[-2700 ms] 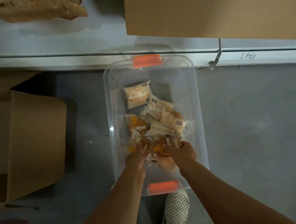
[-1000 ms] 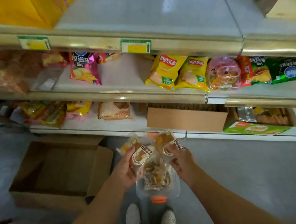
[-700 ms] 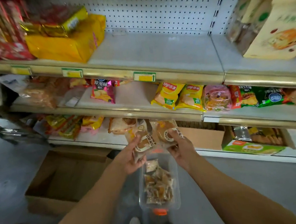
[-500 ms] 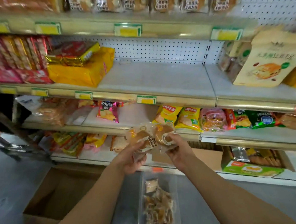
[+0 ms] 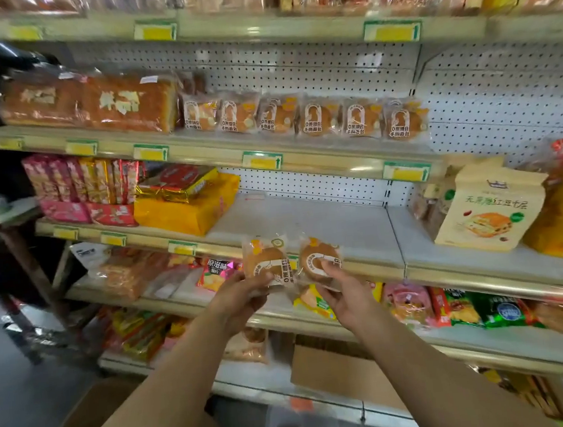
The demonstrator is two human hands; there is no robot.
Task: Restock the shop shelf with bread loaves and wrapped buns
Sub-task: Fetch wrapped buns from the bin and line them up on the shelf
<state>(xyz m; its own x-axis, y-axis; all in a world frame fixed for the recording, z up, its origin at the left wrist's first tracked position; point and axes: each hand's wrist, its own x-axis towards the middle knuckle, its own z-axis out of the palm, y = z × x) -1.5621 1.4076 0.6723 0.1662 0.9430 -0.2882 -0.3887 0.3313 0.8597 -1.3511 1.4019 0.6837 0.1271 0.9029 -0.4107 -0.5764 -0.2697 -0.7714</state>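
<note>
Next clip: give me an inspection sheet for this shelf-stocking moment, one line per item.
Surface: middle shelf, bare stretch beside yellow packs.
Job's things: two wrapped buns, left bun, right bun; matching bun row and bread loaves one shelf up.
Clutter: cardboard box on the lowest shelf.
Grippers: left hand and right hand each hold one bun.
Cables: nothing seen.
Surroundings: crisp bags on a lower shelf.

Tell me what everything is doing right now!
left hand: holds one wrapped bun, upright, in the air
right hand: pinches another wrapped bun
row of buns: standing on an upper shelf
bread loaves: lying left of that row
middle shelf: bare stretch behind the hands
</note>
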